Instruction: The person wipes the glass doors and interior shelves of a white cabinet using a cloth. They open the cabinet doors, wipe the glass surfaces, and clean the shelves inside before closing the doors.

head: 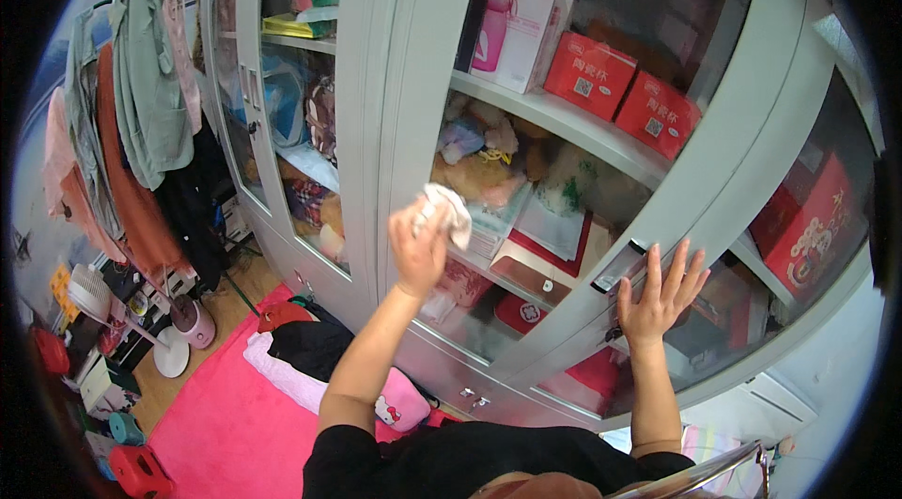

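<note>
My left hand (418, 245) is raised in front of a glass-fronted metal cabinet (402, 111), its fingers closed around a crumpled white cloth (451, 213). The cloth is near the left edge of the middle glass door; whether it touches the glass I cannot tell. My right hand (655, 298) lies with fingers spread on the door frame, just right of a recessed door handle (619, 266), holding nothing. Behind the glass, red boxes (590, 76) and a white box with a pink bottle picture (514, 34) stand on the upper shelf. Papers and soft toys fill the shelf below.
Clothes (151, 76) hang on a rack at the left. Below them stand a white fan (90, 293) and a pink bin (194, 323). A pink mat (232, 414) covers part of the floor, with a black garment (310, 351) and a pink cushion (402, 400) near the cabinet's base.
</note>
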Tool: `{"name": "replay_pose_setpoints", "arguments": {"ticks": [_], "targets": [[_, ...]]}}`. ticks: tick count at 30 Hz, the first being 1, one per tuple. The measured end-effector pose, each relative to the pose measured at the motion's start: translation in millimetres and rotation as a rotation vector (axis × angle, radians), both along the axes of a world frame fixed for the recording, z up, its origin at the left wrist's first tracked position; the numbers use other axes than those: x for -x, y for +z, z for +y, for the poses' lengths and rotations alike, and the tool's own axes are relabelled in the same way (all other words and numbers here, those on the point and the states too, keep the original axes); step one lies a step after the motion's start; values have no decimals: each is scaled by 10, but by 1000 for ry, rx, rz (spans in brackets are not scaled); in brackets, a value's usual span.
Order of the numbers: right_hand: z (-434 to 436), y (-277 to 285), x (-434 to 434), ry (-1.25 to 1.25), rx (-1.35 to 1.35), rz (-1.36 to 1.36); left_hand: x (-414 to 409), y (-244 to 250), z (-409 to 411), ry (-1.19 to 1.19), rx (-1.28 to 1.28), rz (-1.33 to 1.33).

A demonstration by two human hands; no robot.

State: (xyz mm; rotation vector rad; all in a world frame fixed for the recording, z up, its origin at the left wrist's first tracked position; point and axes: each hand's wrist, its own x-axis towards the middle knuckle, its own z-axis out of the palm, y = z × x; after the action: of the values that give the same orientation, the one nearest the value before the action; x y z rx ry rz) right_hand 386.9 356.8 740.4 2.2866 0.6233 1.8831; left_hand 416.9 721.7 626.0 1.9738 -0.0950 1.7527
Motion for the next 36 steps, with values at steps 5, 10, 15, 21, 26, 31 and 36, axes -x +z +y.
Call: {"name": "replay_pose_setpoints", "arguments": {"ticks": [5, 10, 15, 21, 26, 31, 36], "targets": [[2, -23, -9, -5, 3, 8, -223, 1332, 450, 40, 17, -287], [-8, -12, 7, -14, -4, -7, -663, 2356, 523, 44, -103, -423], [23, -7, -3, 16, -3, -17, -891, 4043, 845, 192, -290, -644], [-33, -62, -29, -16, -3, -14, -782, 3561, 630, 4, -229, -561], [30, -36, -28, -20, -9, -14, -643, 2357, 701, 40, -225, -488], [43, -23, -40, -15, 24, -32, -456, 739, 619, 3, -85, -211], [-14, -65, -113, 4, 45, -55, -256, -1159, 96, 88, 318, 58]]}}
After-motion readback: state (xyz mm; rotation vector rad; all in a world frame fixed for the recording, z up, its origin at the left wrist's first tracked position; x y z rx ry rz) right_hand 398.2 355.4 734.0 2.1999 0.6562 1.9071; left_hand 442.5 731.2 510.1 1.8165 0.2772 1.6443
